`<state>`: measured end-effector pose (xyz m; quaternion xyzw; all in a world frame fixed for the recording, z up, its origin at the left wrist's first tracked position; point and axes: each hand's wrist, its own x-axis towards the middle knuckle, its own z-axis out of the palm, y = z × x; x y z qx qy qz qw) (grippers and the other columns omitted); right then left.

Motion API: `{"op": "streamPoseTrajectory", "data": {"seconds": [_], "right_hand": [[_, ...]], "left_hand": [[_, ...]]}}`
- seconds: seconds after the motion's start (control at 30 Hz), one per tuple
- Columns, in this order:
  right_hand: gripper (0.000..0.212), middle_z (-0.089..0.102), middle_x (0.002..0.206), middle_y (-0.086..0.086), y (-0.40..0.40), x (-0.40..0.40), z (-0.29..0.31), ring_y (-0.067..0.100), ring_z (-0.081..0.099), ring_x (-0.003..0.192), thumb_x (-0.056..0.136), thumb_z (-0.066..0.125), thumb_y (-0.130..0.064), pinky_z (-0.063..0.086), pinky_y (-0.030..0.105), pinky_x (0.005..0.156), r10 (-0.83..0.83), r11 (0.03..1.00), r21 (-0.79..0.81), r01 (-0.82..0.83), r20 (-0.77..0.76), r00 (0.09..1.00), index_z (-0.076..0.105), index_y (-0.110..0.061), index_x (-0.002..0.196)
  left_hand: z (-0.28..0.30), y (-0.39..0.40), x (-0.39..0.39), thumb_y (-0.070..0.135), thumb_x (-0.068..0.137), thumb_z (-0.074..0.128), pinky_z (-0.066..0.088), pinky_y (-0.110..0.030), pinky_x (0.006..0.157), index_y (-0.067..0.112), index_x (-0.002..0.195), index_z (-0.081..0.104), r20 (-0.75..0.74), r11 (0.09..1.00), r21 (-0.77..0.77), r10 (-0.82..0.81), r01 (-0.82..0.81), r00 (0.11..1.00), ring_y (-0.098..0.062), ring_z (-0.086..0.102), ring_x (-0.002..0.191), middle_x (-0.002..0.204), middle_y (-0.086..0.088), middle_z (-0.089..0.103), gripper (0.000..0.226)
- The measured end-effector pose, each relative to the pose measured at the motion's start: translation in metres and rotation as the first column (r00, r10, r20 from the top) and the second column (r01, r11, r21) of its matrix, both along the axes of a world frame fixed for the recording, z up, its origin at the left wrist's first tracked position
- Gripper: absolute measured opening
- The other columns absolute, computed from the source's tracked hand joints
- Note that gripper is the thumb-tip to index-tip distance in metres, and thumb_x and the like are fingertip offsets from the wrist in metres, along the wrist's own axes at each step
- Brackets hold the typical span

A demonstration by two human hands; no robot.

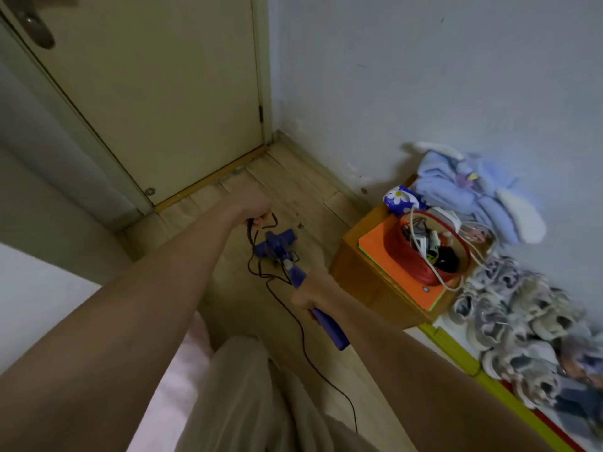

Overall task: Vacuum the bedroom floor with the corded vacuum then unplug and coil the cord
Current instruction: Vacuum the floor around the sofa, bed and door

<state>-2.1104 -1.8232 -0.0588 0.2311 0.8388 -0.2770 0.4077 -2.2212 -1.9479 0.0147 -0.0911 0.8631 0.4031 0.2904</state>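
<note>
**Cord gathered up while the vacuum sat by the door**

While you stood over the wooden floor (pixel 235 288) near the closed door (pixel 163 93), the biggest thing beside you was the heap of clothes (pixel 522 305) along the wall, then the wooden box (pixel 365 282) with an orange pad and a red basket (pixel 424 256) of odds and ends on top.

The purple vacuum (pixel 277 247) lay ahead of you, its head on the floor between the door and the box, its handle rising back toward you. Your right hand (pixel 313 291) was curled round that handle. Your left hand (pixel 257 207) was closed in a fist on a loop of the black cord (pixel 303 334), held above the vacuum head. More cord lay in loose bends round the vacuum body, and one long run trailed back past your leg and out of view.

The risk I judged from there:

- The slack round the body could have snagged as you pulled, tipping or dragging the vacuum.
- The run by your leg could have caught your foot.
- I could not see the plug, so tugging hard might have strained a cord not yet unplugged.
</note>
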Motion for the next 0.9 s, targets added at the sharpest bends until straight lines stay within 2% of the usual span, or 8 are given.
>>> {"op": "streamPoseTrajectory", "data": {"seconds": [0.1, 0.23, 0.3, 0.47, 0.63, 0.7, 0.77, 0.9], "right_hand": [[0.022, 0.064, 0.086, 0.011, 0.011, 0.034, -0.003, 0.022, 0.069, 0.088, 0.082, 0.059, -0.007, 0.057, 0.033, 0.08, -0.09, 0.995, -0.03, 0.09, 0.017, 0.996, 0.042, -0.009, 0.096], [0.027, 0.064, 0.099, 0.013, 0.027, 0.058, 0.004, 0.024, 0.066, 0.094, 0.08, 0.063, -0.005, 0.055, 0.033, 0.086, -0.271, 0.956, -0.093, 0.277, 0.068, 0.96, 0.047, -0.005, 0.102], [0.023, 0.061, 0.095, 0.014, 0.03, 0.066, 0.006, 0.024, 0.064, 0.093, 0.08, 0.063, -0.002, 0.054, 0.032, 0.086, -0.316, 0.94, -0.116, 0.322, 0.068, 0.946, 0.048, -0.005, 0.097], [0.036, 0.06, 0.095, 0.014, 0.019, 0.076, -0.003, 0.025, 0.063, 0.091, 0.078, 0.064, -0.005, 0.055, 0.033, 0.079, -0.359, 0.922, -0.143, 0.359, 0.022, 0.933, 0.048, -0.004, 0.11], [0.026, 0.061, 0.097, 0.015, 0.014, 0.065, -0.016, 0.026, 0.064, 0.097, 0.082, 0.063, -0.005, 0.055, 0.037, 0.087, -0.448, 0.878, -0.169, 0.448, 0.039, 0.893, 0.038, -0.009, 0.085], [0.026, 0.062, 0.099, 0.015, 0.012, 0.047, -0.019, 0.026, 0.064, 0.098, 0.081, 0.063, -0.003, 0.055, 0.037, 0.087, -0.485, 0.857, -0.185, 0.481, 0.029, 0.874, 0.038, -0.009, 0.083], [0.028, 0.055, 0.088, 0.013, 0.006, 0.028, -0.019, 0.025, 0.061, 0.097, 0.082, 0.063, -0.003, 0.054, 0.037, 0.09, -0.483, 0.858, -0.193, 0.477, 0.017, 0.876, 0.036, -0.008, 0.083], [0.023, 0.05, 0.079, 0.011, -0.007, -0.018, -0.019, 0.023, 0.057, 0.081, 0.085, 0.062, -0.003, 0.053, 0.034, 0.075, -0.507, 0.836, -0.235, 0.496, 0.015, 0.862, 0.04, -0.006, 0.09]], "left_hand": [[0.001, 0.005, 0.03, 0.004, 0.097, 0.04, 0.042, -0.024, 0.053, 0.0, 0.098, 0.061, -0.006, 1.0, -0.016, 0.009, -0.009, 1.0, -0.013, 0.043, 0.052, 0.066, -0.007, 0.052, 0.022], [0.002, 0.008, 0.059, 0.007, 0.099, 0.04, 0.04, -0.025, 0.053, 0.001, 0.093, 0.06, -0.016, 1.0, -0.019, 0.019, -0.02, 1.0, -0.013, 0.042, 0.051, 0.065, -0.007, 0.051, 0.021], [0.002, 0.009, 0.071, 0.007, 0.098, 0.041, 0.041, -0.026, 0.055, 0.0, 0.095, 0.062, -0.024, 0.999, -0.022, 0.024, -0.025, 0.999, -0.014, 0.043, 0.051, 0.065, -0.008, 0.052, 0.022], [0.004, 0.003, 0.088, 0.006, 0.099, 0.038, 0.039, -0.024, 0.053, 0.001, 0.096, 0.06, -0.036, 0.999, -0.025, 0.021, -0.021, 0.999, -0.014, 0.042, 0.051, 0.064, -0.008, 0.05, 0.022], [-0.001, -0.026, 0.078, 0.007, 0.098, 0.041, 0.038, -0.025, 0.053, 0.0, 0.093, 0.062, -0.025, 0.995, -0.082, 0.058, -0.06, 0.998, -0.014, 0.044, 0.051, 0.06, -0.007, 0.05, 0.023], [-0.004, -0.034, 0.064, 0.005, 0.098, 0.041, 0.039, -0.025, 0.052, 0.002, 0.086, 0.061, -0.03, 0.993, -0.094, 0.07, -0.073, 0.997, -0.015, 0.043, 0.05, 0.059, -0.007, 0.049, 0.023], [-0.007, -0.039, 0.049, 0.004, 0.097, 0.041, 0.04, -0.026, 0.052, 0.002, 0.085, 0.06, -0.007, 0.993, -0.095, 0.074, -0.074, 0.997, -0.015, 0.043, 0.051, 0.06, -0.008, 0.049, 0.023], [-0.016, -0.047, 0.012, 0.003, 0.096, 0.041, 0.042, -0.026, 0.054, -0.001, 0.098, 0.063, 0.027, 0.991, -0.091, 0.103, -0.1, 0.994, -0.015, 0.043, 0.052, 0.064, -0.008, 0.049, 0.022]]}}
